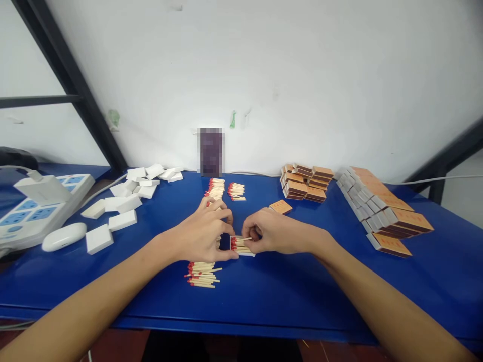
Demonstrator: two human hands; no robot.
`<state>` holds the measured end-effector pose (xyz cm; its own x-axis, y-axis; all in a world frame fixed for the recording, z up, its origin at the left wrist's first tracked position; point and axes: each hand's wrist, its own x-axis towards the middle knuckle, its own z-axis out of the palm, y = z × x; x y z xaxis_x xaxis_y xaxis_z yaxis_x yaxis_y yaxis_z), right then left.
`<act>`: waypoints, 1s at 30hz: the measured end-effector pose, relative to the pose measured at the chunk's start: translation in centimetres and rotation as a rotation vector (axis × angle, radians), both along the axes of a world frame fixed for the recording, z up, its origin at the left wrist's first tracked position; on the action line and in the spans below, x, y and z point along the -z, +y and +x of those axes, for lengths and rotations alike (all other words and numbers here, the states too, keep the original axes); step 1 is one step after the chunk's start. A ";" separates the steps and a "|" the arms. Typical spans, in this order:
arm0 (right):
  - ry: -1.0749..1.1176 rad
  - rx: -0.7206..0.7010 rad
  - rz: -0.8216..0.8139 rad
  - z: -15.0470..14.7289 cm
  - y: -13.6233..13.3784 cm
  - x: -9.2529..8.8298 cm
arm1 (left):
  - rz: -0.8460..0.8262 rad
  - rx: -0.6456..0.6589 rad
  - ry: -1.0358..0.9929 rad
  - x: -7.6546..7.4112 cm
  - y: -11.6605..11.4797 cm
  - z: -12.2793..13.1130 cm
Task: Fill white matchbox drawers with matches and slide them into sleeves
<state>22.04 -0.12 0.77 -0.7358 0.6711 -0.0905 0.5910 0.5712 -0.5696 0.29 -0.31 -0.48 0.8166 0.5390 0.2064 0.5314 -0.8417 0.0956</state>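
Observation:
A small white matchbox tray (248, 255) filled with red-tipped matches (238, 246) lies on the blue table between my hands. My left hand (204, 232) arches at its left end, with thumb and fingertips at the tray's corners. Over the tray's right part, my right hand (269, 232) is closed in a pinch on a matchstick (247, 239). Loose matches (203, 275) lie in a pile nearer me. Beyond my left hand is another match pile (216, 188), partly covered by the fingers. A smaller match group (236, 191) sits beside it.
An orange matchbox sleeve (280, 206) lies beyond my right hand. Stacked matchbox sleeves (306, 182) and a long row of matchboxes (392, 216) stand right. White trays (123, 220), a white case (64, 237) and a power strip (41, 216) occupy the left. A blurred dark panel (211, 152) leans against the wall.

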 end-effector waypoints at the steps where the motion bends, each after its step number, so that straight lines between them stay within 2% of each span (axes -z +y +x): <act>1: 0.004 -0.001 0.006 0.0 0.0 0.0 | -0.001 0.001 0.001 0.0 0.0 0.0; 11: 0.022 0.004 0.020 0.5 0.1 -0.7 | -0.005 0.013 -0.019 -0.1 0.0 0.1; 21: 0.006 0.008 0.031 0.4 0.4 -0.3 | -0.019 -0.005 -0.013 -0.2 -0.1 0.2; 30: -0.016 0.032 -0.054 0.6 0.6 -0.5 | 0.004 0.002 0.004 -0.2 0.0 0.1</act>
<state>22.68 0.46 1.26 -0.7119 0.6885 -0.1384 0.6179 0.5205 -0.5893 0.44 -0.34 -0.26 0.8186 0.5364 0.2054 0.5299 -0.8432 0.0905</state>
